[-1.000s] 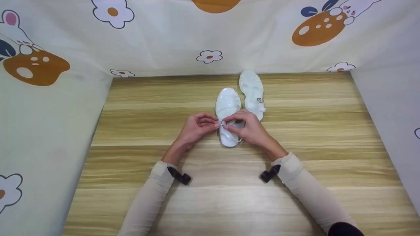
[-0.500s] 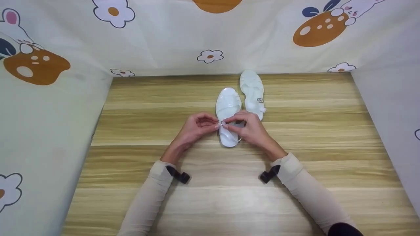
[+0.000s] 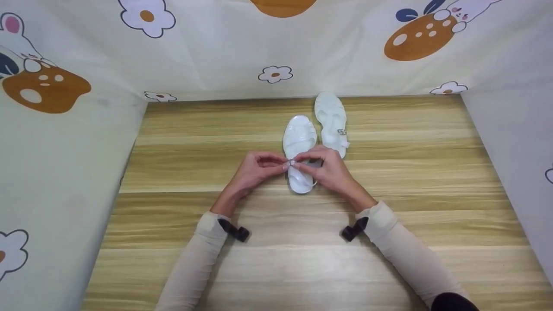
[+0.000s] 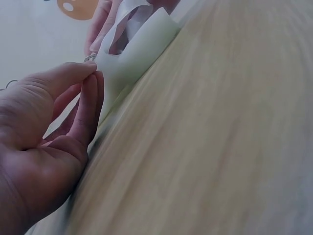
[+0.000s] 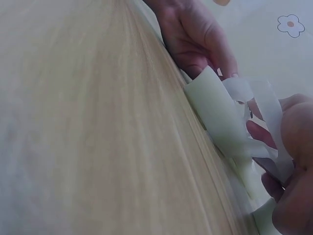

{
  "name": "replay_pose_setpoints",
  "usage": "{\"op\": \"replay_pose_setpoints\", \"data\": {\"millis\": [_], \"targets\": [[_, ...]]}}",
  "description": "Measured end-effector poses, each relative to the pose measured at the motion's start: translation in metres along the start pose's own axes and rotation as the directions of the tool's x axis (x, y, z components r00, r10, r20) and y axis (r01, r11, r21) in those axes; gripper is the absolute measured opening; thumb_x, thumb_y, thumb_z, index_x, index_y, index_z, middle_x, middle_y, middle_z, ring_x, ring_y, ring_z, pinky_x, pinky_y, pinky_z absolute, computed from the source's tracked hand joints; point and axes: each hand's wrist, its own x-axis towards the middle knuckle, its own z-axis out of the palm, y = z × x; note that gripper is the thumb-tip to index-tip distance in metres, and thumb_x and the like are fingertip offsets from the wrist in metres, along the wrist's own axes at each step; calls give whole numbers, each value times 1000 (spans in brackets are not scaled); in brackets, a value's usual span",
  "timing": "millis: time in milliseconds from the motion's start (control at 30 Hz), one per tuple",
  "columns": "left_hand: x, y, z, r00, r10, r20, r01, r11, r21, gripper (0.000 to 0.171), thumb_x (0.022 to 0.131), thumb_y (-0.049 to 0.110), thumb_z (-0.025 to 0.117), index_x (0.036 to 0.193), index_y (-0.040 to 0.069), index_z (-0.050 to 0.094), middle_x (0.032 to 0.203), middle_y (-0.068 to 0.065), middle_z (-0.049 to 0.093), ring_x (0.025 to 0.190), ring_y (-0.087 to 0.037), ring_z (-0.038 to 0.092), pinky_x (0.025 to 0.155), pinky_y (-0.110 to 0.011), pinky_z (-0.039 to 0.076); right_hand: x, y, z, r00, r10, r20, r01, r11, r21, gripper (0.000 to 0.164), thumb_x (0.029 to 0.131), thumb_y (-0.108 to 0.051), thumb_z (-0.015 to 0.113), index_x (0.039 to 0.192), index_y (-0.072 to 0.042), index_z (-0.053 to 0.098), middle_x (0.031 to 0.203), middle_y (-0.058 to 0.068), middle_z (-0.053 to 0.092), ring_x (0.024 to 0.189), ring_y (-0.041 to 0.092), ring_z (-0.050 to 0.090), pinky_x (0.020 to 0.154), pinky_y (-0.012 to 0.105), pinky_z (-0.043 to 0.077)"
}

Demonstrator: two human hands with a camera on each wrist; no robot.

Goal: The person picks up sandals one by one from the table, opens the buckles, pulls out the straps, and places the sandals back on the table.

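A white sandal (image 3: 300, 134) lies sole down on the wooden surface in the head view, its toe pointing away from me. My left hand (image 3: 252, 170) pinches a strap end at the sandal's left side between thumb and fingers. From the other side, my right hand (image 3: 332, 170) reaches across the sandal and pinches the strap by its small metal buckle (image 4: 90, 58). The fingertips of both hands meet there and cover most of the buckle. In the right wrist view, the heel (image 5: 212, 105) and the looped straps (image 5: 266, 105) stand between the two hands.
A second white sandal (image 3: 330, 112) lies to the right and farther back, its toe at the back cloth; a buckle (image 3: 341, 132) shows on it. Printed cloth (image 3: 216, 56) rises behind and at both sides of the wooden surface (image 3: 276, 268).
Both hands stay at the same spot on the sandal. Their fingertips have shifted slightly, and less of the buckle shows between them now.
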Motion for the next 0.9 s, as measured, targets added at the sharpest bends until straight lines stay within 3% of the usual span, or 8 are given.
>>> {"op": "replay_pose_setpoints", "data": {"millis": [333,667,900], "targets": [[-1,1,7,998,57,-11,-56,997,48,31,89,24,93,117,13,83,110,-10,83,100,-23,80,90,-31,66,0,0,1,1000,14,20,-15,1000,27,14,100,-30,82,108,-19,84,106,-3,80,108,16,69,97,35,53],[0,4,23,987,151,-53,-138,972,191,23,94,26,88,111,13,81,100,-6,81,88,-19,75,81,-29,65,0,2,1,993,-86,79,87,996,-14,15,105,-23,74,112,-10,75,107,2,77,109,21,65,101,43,49],[1,4,24,987,158,-28,-151,971,187,21,95,18,86,111,7,78,97,-9,79,85,-16,72,79,-26,64,0,1,1,987,-104,123,108,994,-27,15,108,-24,69,115,-10,71,111,3,74,112,21,63,106,42,43]]}}
